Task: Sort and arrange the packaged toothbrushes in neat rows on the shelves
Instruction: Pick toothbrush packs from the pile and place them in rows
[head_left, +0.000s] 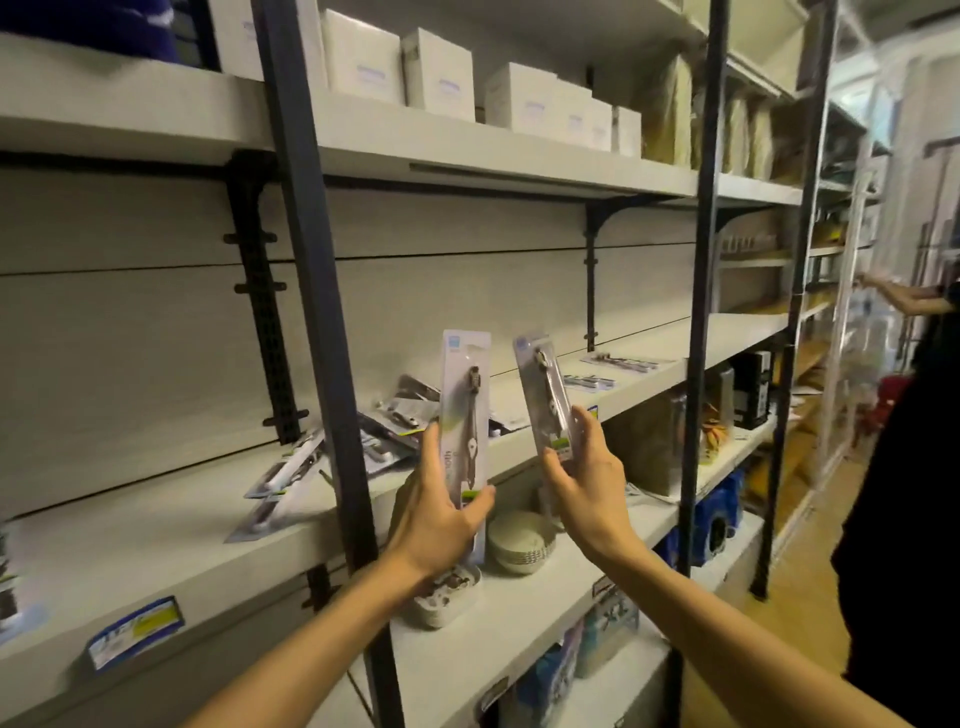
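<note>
Both forearms reach up; left hand (436, 514) grasps one toothbrush pack (464, 415) upright, right hand (587, 483) pinches another pack (545, 395).

Two hands (441, 512) (587, 483), two held toothbrush packs (465, 410) (545, 395), six white boxes (439, 75) above.

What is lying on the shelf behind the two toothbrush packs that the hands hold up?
Behind the left hand's pack lies a loose heap of toothbrush packs on the shelf. The right hand's pack covers some shelf; flat packs lie further right.
</note>
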